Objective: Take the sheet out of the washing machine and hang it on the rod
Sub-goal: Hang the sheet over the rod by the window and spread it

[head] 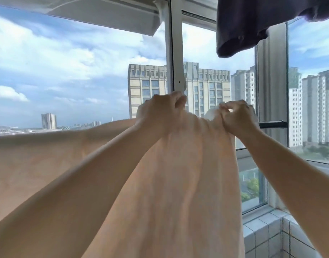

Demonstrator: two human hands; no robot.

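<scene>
Sheet (187, 183), pale peach and softly creased, is already draped over the rod (273, 124), which shows only as a short dark bar poking out to the right of your hands; the rest of it is hidden under the cloth. To the left the sheet lies spread along the rod in a long flat band, and in front of you it hangs down in loose folds between your forearms.

Your left hand (158, 112) has a clenched grip on a bunch of the sheet at its top edge, fingers curled into the fabric. Your right hand (238, 118) pinches the same gathered edge just beside it, fingers curled round the cloth. The two hands are near each other, both raised at rod height in front of the window (175, 53).

To do this step well, draw the bunched part sideways toward the bare end of the rod, so the gathers open out flat. Work a little at a time and keep the edge level. How much cloth hangs on the far side cannot be seen, so feel for balance before you let go. A dark garment (253, 25) hangs overhead at the right; keep the sheet clear of it.
</scene>
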